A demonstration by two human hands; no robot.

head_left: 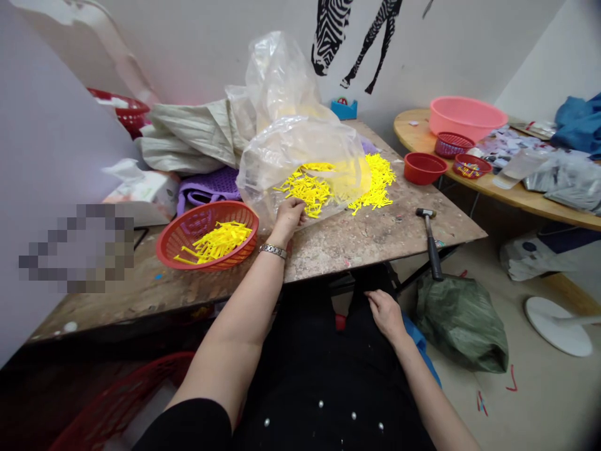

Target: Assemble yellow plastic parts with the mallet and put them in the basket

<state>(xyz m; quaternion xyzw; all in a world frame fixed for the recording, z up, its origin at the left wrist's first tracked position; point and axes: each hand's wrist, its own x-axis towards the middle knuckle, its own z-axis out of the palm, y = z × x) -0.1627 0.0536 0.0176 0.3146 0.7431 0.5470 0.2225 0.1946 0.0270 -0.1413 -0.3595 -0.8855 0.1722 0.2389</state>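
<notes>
My left hand (pixel 290 215), with a metal watch band at the wrist, is at the mouth of a clear plastic bag (pixel 263 156) on the worktable. Its fingers are curled closed beside a heap of small thin yellow plastic pieces (pixel 310 193) in the bag; what they grip, if anything, is hidden. More yellow pieces (pixel 375 181) lie in a pile to the bag's right. To the left of the hand, a red plastic basket (pixel 165 250) holds further yellow pieces. My right hand (pixel 385 313) rests on my lap below the table edge, empty, fingers loosely extended.
A hammer (pixel 431 244) lies at the table's right edge, its handle sticking out. Behind the basket are a tissue box (pixel 150 197) and purple mesh cloth (pixel 206 188). A round side table holds a pink basin (pixel 464 118) and a red bowl (pixel 425 169). A green sack (pixel 464 326) sits on the floor.
</notes>
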